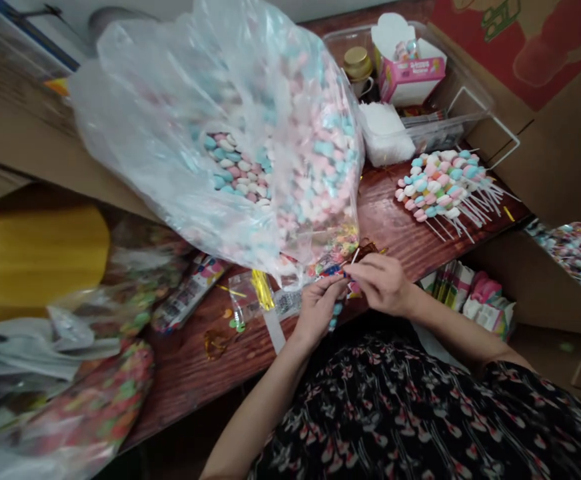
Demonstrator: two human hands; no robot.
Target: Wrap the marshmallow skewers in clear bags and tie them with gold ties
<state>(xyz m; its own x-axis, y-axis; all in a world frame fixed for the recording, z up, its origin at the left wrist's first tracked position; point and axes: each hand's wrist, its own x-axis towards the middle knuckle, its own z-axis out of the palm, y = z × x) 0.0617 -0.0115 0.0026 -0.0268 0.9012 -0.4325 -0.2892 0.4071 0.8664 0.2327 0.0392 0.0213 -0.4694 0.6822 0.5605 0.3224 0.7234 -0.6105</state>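
My left hand (321, 305) is closed, its fingertips pinching a candy stick in a small printed wrapper. Blue candies (336, 313) show below those fingers, and a white stick (355, 256) pokes up between my hands. Right beside it, my right hand (381, 283) is closed too, fingertips pressed together at the neck of the wrapper; what they pinch is too small to make out. Just beyond my hands rests a large clear plastic bag (170, 113) full of pink, white and blue candies (240, 170). To the left lie gold twist ties (262, 289).
Finished-looking candy sticks (443, 183) are heaped on the wooden table (390, 230) at right. Behind them is a clear plastic bin (470, 107) holding a pink box (413, 80). Cardboard boxes (560, 133) flank the table. Bags of colourful candies (95, 413) sit lower left.
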